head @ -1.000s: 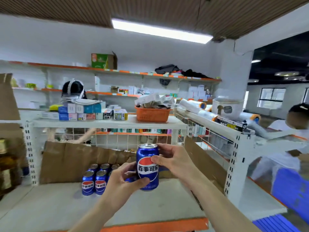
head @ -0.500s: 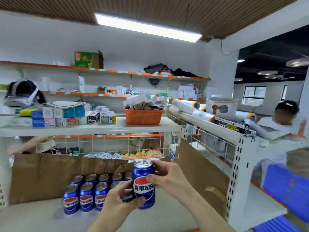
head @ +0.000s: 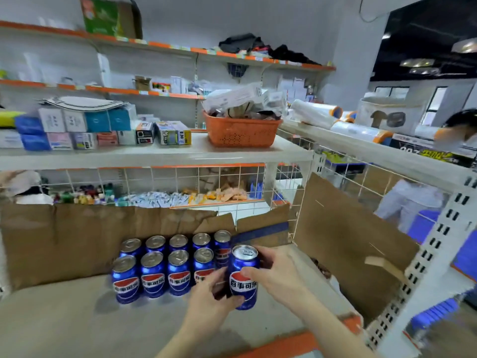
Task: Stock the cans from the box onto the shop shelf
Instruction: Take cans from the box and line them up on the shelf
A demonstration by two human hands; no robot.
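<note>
From the head camera, both hands are gripping one upright blue aluminium cola can with a red, white and blue emblem (head: 243,276). The left hand (head: 210,303) is wrapping it from the lower left, thumb curling across the base of the can, while the right hand (head: 277,273) is clasping its right side, thumb lying on the label. The held can is sitting at the right end of a block of matching blue cans (head: 170,264) that are standing upright in two rows on the pale grey shelf board with an orange front edge (head: 77,324) (whether the held can's base is touching the board, I cannot tell, as the left hand is covering it). Brown cardboard sheets (head: 64,239) are lining the back and right side of the bay, just behind the rows. On the shelf above, an orange perforated plastic basket (head: 241,133) is holding crumpled packets, beside stacked small cartons (head: 85,125).
</note>
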